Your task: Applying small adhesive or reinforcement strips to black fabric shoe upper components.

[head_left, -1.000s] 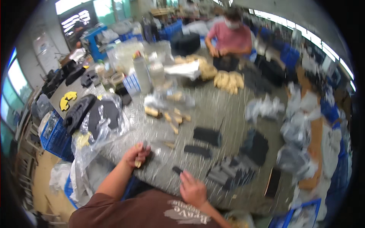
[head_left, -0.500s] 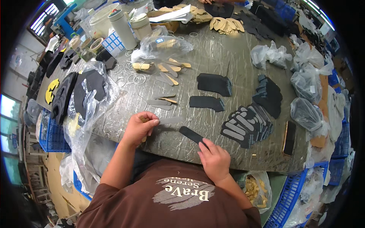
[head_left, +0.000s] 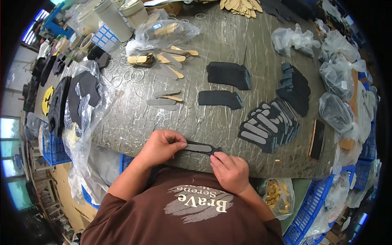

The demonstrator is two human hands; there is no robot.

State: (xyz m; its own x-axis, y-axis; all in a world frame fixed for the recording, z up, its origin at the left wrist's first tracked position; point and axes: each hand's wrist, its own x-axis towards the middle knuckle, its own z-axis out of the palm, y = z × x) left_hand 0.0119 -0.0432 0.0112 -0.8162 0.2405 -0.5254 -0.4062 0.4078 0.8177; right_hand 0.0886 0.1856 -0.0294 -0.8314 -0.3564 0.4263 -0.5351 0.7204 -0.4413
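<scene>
Near the table's front edge, my left hand [head_left: 164,145] is closed, thumb and fingertips pinching the near end of a slim grey strip [head_left: 199,148]. This strip lies lengthwise on top of a narrow black piece [head_left: 217,150], whose dark edge shows around it. My right hand [head_left: 230,170] pinches the other end of the black piece with thumb and fingers. A bit of something brown shows inside my left fist, too covered to make out. To the right lies a fanned pile of black pieces with grey strips on them [head_left: 261,126].
Two stacks of black pieces, an upper stack [head_left: 226,74] and a lower stack [head_left: 218,99], lie mid-table. Loose grey strips [head_left: 163,102] and tan-backed strips [head_left: 173,59] are to the left. A phone [head_left: 317,139] rests at the right, near clear plastic bags [head_left: 335,111].
My hands have come closer together. The grey strip, held apart from the black piece before, now lies on it. The whole view has shifted, with the table's far side moving up.
</scene>
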